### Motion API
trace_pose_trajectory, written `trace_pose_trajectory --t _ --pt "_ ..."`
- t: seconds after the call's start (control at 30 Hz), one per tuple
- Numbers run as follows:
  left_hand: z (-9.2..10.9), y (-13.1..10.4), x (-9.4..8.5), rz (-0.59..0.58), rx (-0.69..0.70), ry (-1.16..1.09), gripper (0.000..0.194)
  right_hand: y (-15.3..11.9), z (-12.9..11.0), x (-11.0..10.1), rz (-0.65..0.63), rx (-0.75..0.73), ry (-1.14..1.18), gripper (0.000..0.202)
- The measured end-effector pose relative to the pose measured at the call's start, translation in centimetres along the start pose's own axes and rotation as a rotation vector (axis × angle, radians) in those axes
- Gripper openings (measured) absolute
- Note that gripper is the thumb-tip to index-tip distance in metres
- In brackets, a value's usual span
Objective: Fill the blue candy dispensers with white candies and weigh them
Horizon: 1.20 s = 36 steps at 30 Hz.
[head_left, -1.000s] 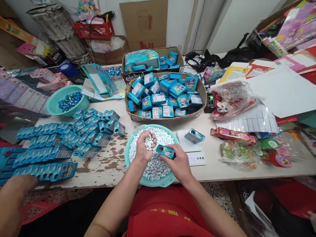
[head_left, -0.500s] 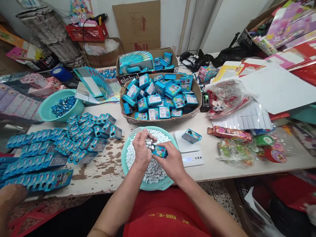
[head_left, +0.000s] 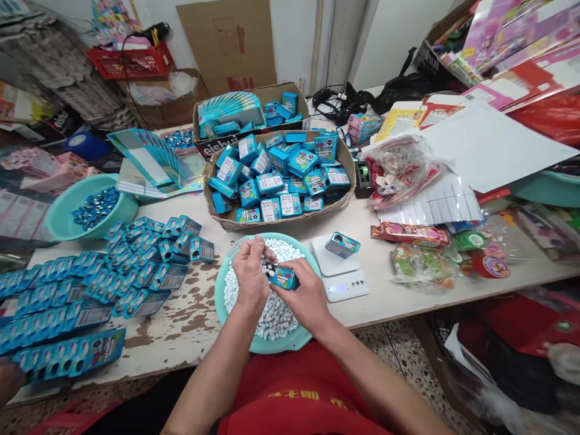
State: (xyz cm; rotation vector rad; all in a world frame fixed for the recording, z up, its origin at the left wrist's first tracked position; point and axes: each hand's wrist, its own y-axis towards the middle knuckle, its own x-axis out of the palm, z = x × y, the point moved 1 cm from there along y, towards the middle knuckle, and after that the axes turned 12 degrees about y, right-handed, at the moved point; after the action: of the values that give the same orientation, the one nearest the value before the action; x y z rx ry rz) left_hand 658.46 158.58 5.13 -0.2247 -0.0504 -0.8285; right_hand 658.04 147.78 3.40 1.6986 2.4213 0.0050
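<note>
A turquoise basin (head_left: pixel 222 302) full of white candies (head_left: pixel 277 317) stands at the table's front edge. Over it, my right hand (head_left: pixel 306 293) grips a small blue box (head_left: pixel 284 278), tilted with its open end toward the left. My left hand (head_left: pixel 250 272) is curled round several white candies (head_left: pixel 268 267) at the mouth of that box. How many candies are inside the box is hidden. To the right, another blue box (head_left: pixel 343 244) lies on a white scale (head_left: pixel 347 286) with a lit display.
Rows of blue boxes (head_left: pixel 67 356) cover the table's left side, near another person's hand (head_left: pixel 9 380). Behind the basin stands a carton of blue boxes (head_left: pixel 281 181). A bowl of blue wrapped candies (head_left: pixel 122 211) is at left; bagged sweets (head_left: pixel 421 266) lie at right.
The view has shifted, so the table's contents appear further left. My hands remain together over the basin with the box and candies. The other person's hand has drawn toward the left edge.
</note>
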Motion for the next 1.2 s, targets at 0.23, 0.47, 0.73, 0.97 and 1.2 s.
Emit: trace_pose_trajectory --t 0.23,0.47,0.73,0.97,1.2 --pt "0.0 0.0 0.0 -0.009 0.043 -0.015 0.027 -0.2 0.1 0.1 0.023 -0.015 0.057 0.028" --pt "0.2 0.1 -0.1 -0.032 0.073 0.016 0.021 0.3 0.8 0.7 0.036 0.004 0.094 0.032" --pt "-1.9 3.7 -2.1 -0.096 -0.569 -0.028 0.019 -3.3 1.6 -6.3 0.133 0.179 0.345 0.038" --pt "-5.3 4.0 5.0 -0.741 -0.428 0.569 0.022 -6.9 5.0 -15.0 0.458 0.321 0.155 0.035" --pt "-7.1 7.1 15.2 -0.993 0.310 1.371 0.010 -8.1 7.4 -18.0 0.611 0.384 0.073 0.036"
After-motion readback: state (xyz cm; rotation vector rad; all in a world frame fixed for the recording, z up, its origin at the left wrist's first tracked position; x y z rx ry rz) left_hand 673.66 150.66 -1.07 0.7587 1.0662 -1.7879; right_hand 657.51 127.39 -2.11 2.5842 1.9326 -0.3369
